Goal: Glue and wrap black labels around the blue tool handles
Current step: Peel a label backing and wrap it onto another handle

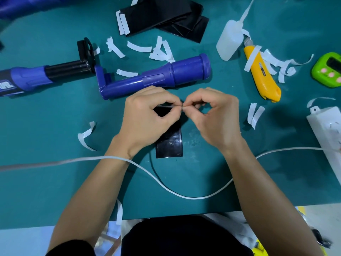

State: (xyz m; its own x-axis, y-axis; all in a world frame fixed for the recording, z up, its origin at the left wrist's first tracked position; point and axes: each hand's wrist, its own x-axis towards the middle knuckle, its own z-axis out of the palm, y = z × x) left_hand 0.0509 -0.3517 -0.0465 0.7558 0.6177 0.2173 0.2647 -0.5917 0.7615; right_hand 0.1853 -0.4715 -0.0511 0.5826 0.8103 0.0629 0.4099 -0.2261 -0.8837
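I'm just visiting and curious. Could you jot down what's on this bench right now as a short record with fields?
Surface: green mat
Left hand: pinching the top edge of a black label
Right hand: pinching the same edge
Blue tool handle: lying beyond the hands, bare
Label stack: far side, centre
Glue bottle: lying to the right
Yellow knife: beside the bottle
Litter: white paper strips scattered about

Both hands, left hand and right hand, pinch the top edge of a black label over the green mat, blue tool handle just behind, white backing strips scattered everywhere.
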